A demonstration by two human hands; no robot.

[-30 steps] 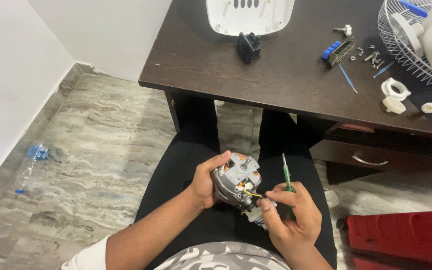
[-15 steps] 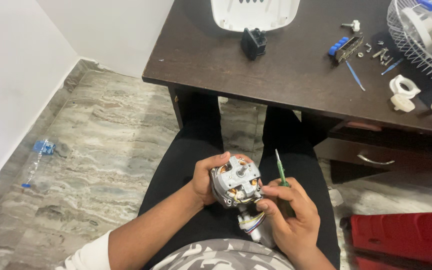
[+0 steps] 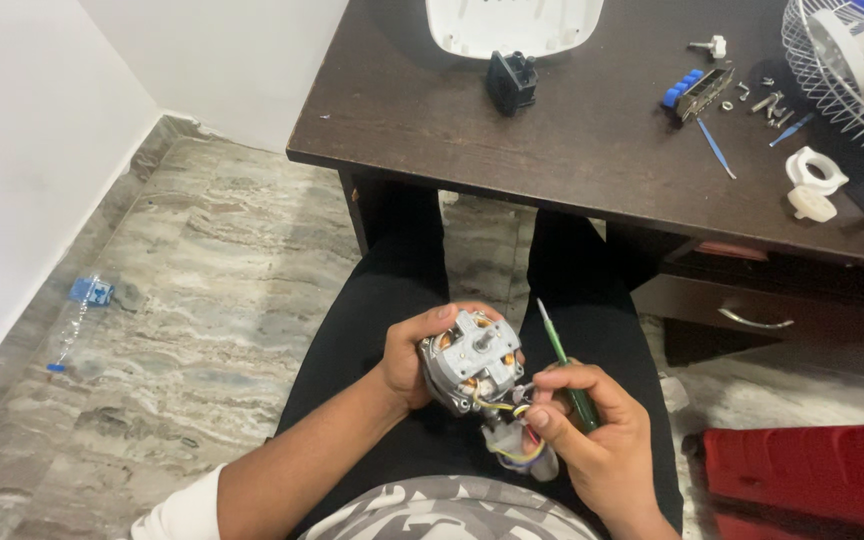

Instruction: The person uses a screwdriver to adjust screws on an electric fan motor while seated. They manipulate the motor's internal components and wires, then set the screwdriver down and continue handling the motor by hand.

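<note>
Both hands are closed: left hand (image 3: pixel 414 362) around the removed motor (image 3: pixel 472 365), right hand (image 3: pixel 592 440) around a green screwdriver (image 3: pixel 564 366) beside it; reassembly is judged outstanding.

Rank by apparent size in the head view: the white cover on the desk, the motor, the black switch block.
1. white cover, though cut off by the frame edge
2. motor, nearer the camera, so it looks enlarged
3. black switch block
</note>
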